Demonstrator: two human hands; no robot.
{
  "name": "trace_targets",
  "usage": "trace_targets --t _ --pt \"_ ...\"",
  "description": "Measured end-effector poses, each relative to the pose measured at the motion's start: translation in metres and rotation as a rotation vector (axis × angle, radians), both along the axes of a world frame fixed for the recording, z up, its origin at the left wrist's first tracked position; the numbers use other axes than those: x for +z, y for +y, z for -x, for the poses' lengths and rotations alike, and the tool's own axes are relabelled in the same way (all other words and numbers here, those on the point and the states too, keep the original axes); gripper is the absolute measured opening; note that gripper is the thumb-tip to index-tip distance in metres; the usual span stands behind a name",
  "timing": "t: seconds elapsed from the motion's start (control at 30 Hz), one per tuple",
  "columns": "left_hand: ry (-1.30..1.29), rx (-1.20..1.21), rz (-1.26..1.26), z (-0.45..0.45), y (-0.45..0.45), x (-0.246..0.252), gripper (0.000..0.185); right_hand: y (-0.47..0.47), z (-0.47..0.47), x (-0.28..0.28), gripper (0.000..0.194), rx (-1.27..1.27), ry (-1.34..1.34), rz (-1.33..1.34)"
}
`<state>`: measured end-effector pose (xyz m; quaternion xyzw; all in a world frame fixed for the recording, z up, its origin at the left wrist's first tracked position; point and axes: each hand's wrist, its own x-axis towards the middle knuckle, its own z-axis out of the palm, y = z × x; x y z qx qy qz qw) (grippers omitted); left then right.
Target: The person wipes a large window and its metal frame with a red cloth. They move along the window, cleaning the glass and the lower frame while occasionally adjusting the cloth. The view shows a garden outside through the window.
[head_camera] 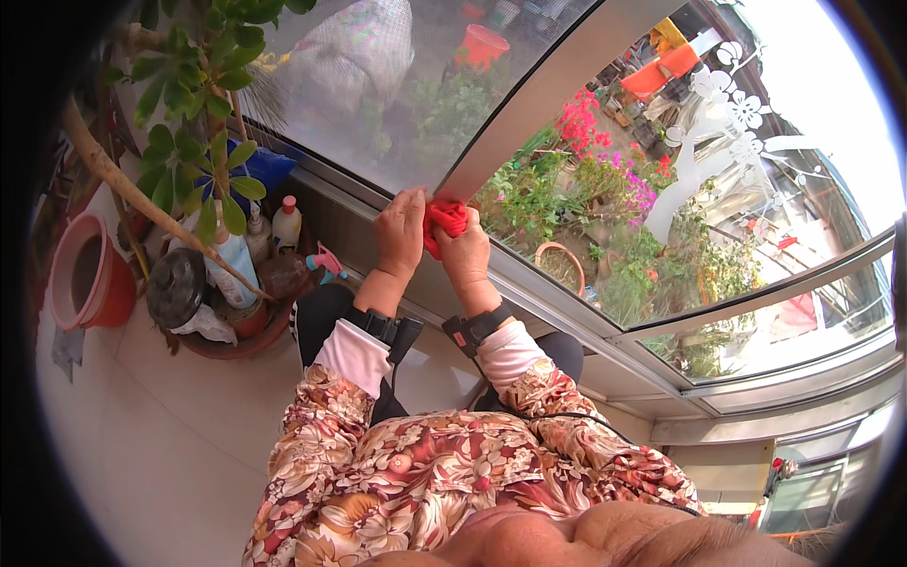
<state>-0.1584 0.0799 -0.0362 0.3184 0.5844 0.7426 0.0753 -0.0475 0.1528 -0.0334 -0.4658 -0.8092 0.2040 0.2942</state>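
A bunched red cloth (446,218) is in my right hand (464,248), its fingers closed around it, close against the lower part of the metal window frame (496,152). Just beside it, my left hand (399,230) is raised with its fingers fairly straight and close together, near the frame's sill. Its fingertips meet the frame's edge or the cloth; which of these I cannot tell. Behind my hands stand a mesh-covered pane (397,106) on the left and a glass pane with white flower decoration (730,120) on the right.
At the left, a potted plant's branch (142,195) arches over several bottles, one a spray bottle with a pink head (327,261). A black round lidded pot (177,287) and a red bucket (92,273) stand near it on the tiled floor (163,439). Flowers grow outside the glass.
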Motion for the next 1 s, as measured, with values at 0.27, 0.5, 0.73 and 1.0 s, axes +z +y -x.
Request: trace_targets --t 0.27,0.5,0.73,1.0 --pt "-0.112 0.042 0.082 0.007 0.002 -0.011 0.031 0.009 -0.011 -0.018 0.057 0.055 -0.166 0.018" --pt "-0.375 -0.037 0.006 0.018 -0.005 -0.03 0.026 -0.005 -0.05 0.039 0.056 0.124 0.221 -0.024" --pt "0.027 -0.03 0.149 -0.006 0.008 -0.033 0.028 -0.027 -0.066 0.175 0.078 0.253 0.211 -0.768" --pt "0.115 0.093 0.153 -0.014 0.027 -0.039 0.023 0.023 -0.1 0.365 0.097 0.239 0.043 -1.299"
